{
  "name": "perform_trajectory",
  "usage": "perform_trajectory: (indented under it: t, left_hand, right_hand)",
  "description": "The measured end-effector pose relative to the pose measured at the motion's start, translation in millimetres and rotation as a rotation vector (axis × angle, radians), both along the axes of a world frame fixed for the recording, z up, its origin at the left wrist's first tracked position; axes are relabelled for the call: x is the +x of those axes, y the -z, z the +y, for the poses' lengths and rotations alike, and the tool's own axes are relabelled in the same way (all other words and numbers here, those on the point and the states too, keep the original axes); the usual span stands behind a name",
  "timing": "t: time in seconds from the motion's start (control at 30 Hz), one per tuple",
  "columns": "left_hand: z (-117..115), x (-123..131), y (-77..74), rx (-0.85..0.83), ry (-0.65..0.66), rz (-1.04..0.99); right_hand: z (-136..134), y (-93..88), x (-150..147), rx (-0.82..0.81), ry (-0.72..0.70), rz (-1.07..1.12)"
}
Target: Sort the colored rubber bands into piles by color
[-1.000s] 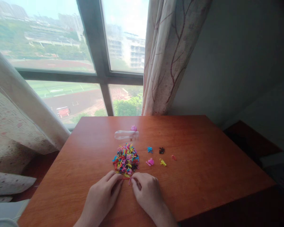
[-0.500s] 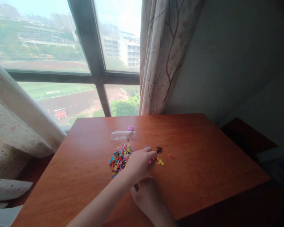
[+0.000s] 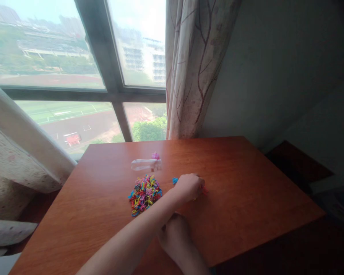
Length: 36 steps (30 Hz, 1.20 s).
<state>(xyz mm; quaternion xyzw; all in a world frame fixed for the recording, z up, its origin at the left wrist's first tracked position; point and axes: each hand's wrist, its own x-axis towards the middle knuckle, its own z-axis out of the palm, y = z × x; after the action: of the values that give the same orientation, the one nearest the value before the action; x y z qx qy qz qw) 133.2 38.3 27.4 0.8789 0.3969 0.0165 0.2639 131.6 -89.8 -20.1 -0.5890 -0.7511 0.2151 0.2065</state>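
Observation:
My left hand point(image 3: 189, 187) reaches across from the lower left, its fingers bunched and pointing down at a red hair tie point(image 3: 205, 190) that shows at the fingertips. A bit of yellow hair tie point(image 3: 194, 199) peeks out below that hand, and a small blue bunch of hair ties point(image 3: 175, 180) lies just left of it. Under my left forearm, my right hand point(image 3: 176, 231) rests curled on the table; its fingers are mostly hidden. Left of both hands is a heap of small multicoloured hair ties point(image 3: 145, 194).
A clear plastic container point(image 3: 143, 164) lies on its side behind the heap, with a purple item point(image 3: 155, 155) beside it. The brown wooden table point(image 3: 246, 183) meets a window point(image 3: 114, 91) and a patterned curtain point(image 3: 186, 76) at the back.
My left hand has moved right, from beside the yellow hair ties to the red one, now covering the black bunch. My right hand stays curled in place. The view has shifted slightly.

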Motion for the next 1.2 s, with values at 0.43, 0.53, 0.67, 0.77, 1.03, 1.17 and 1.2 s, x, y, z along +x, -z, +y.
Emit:
perform_trajectory:
  t: [0.43, 0.53, 0.67, 0.77, 1.03, 1.17, 1.2]
  left_hand:
    - [-24.2, -92.3, -28.4, 0.208, -0.271, -0.281]
    - [-41.9, -123.7, -28.4, 0.249, -0.388, -0.325]
    - [-70.1, -154.1, -11.9, 0.315, -0.582, -0.452]
    - [-91.3, -167.9, 4.9, 0.351, -0.603, -0.488]
    - [-127.6, -192.5, 33.2, 0.333, -0.539, -0.378]
    - [-128.3, -193.8, 34.8, 0.334, -0.524, -0.33]
    - [-127.6, -193.3, 34.5, 0.335, -0.519, -0.313]
  right_hand:
    - [0.6, -11.9, -1.3, 0.004, -0.002, 0.087]
    - [-0.8, -9.7, -1.4, 0.045, 0.011, 0.151]
    - [-1.6, -8.8, -1.4, 0.086, 0.016, 0.188]
    - [-1.4, -8.0, -1.5, 0.105, 0.032, 0.19]
    - [-1.9, -6.8, -3.2, 0.101, 0.051, 0.122]
    - [-2.0, -9.8, -5.2, 0.111, 0.031, 0.077]
    - [-1.8, -10.5, -5.6, 0.111, 0.027, 0.069]
